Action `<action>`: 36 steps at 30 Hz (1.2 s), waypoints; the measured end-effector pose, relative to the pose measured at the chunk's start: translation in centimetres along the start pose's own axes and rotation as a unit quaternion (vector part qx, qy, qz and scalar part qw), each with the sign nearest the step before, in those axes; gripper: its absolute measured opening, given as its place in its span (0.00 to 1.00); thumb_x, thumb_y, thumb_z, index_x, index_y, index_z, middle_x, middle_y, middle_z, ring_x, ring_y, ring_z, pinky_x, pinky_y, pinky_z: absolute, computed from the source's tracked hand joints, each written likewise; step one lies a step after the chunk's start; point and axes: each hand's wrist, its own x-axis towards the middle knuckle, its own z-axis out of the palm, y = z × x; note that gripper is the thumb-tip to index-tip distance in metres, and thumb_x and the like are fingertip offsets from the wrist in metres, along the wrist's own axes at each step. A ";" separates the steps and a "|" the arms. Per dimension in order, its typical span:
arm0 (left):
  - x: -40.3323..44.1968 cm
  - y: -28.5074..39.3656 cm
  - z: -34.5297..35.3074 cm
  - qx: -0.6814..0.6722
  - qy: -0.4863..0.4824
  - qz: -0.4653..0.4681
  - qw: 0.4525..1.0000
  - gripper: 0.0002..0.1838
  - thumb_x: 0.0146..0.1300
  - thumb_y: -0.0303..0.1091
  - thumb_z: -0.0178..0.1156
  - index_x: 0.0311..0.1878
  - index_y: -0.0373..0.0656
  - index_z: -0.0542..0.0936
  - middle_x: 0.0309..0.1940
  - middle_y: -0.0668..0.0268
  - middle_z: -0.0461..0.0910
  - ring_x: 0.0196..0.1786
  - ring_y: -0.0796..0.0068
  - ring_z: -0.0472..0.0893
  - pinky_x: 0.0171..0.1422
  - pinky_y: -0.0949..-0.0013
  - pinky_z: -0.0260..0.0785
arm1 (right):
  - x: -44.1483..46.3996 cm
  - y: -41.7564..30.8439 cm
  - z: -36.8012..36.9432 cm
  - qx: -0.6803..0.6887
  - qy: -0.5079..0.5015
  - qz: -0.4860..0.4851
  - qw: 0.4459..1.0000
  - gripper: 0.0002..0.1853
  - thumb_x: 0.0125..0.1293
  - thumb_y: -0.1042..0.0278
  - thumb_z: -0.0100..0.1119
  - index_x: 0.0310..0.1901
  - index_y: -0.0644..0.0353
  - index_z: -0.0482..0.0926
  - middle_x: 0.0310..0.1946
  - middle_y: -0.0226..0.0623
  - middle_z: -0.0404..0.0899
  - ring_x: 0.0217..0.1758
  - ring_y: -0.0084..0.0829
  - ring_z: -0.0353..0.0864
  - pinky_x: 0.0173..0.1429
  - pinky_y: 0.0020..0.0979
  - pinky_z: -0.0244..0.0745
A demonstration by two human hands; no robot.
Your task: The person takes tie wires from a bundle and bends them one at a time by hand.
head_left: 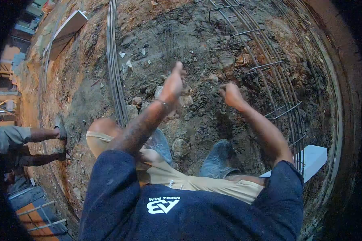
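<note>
My left hand point(174, 86) is raised over the rocky ground, its fingers extended and pointing away from me; it holds nothing that I can see. To its right, my right hand point(232, 95) has its fingers curled together, and whatever may be between them is too small to make out. The two hands are apart. Below them lie stones point(181, 147) and dark soil. A bundle of long steel bars point(113, 60) runs along the ground left of my left hand. Right of my right hand lies a rebar cage point(275, 82) with square ties.
A white block point(314, 160) lies at the right under the cage's near end, and a pale slab point(70, 29) rests at the upper left. Another person's legs point(40, 135) show at the left edge. My boots point(218, 159) stand on uneven ground.
</note>
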 end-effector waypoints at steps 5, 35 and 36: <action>-0.3 6.2 -6.1 -0.228 0.048 0.156 0.960 0.28 0.65 0.57 0.39 0.43 0.39 0.74 0.35 0.63 0.75 0.42 0.68 0.73 0.45 0.62 0.65 | 0.5 3.7 3.0 -0.140 -0.031 0.084 0.986 0.13 0.58 0.63 0.56 0.38 0.65 0.76 0.37 0.53 0.76 0.40 0.50 0.75 0.44 0.43 0.70; 4.5 5.7 -11.5 -0.288 0.054 0.121 0.948 0.22 0.68 0.49 0.40 0.36 0.41 0.77 0.33 0.64 0.78 0.40 0.72 0.76 0.45 0.67 0.65 | 13.1 -9.3 10.6 0.267 0.092 0.206 0.937 0.12 0.58 0.64 0.56 0.33 0.67 0.76 0.24 0.41 0.80 0.30 0.32 0.80 0.38 0.34 0.72; 4.6 5.7 -11.1 -0.288 0.051 0.122 0.948 0.22 0.67 0.49 0.41 0.35 0.42 0.77 0.33 0.64 0.79 0.40 0.72 0.77 0.45 0.67 0.65 | 13.0 -9.4 9.4 0.283 0.077 0.200 0.935 0.12 0.59 0.63 0.56 0.34 0.67 0.76 0.23 0.39 0.79 0.28 0.29 0.79 0.36 0.32 0.72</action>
